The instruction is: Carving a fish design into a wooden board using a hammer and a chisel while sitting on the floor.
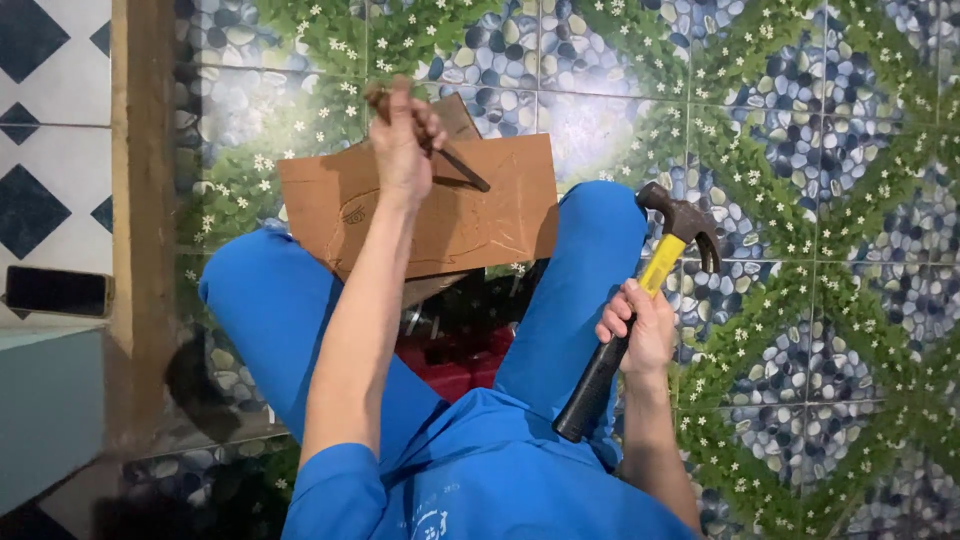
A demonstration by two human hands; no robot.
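A brown wooden board (495,205) with a carved outline lies across my blue-trousered legs. My left hand (403,140) grips a wood-handled chisel (462,168) whose dark blade slants down onto the board's upper middle. My right hand (637,325) is closed round a claw hammer (650,285) with a black grip, yellow neck and dark steel head. The hammer is raised to the right of the board, beside my right knee, well apart from the chisel.
The floor is tiled with a pebble-and-leaf pattern (820,200). A wooden post (140,200) runs up the left side. A dark phone (57,291) lies on a ledge at far left. Red objects (455,372) sit between my legs.
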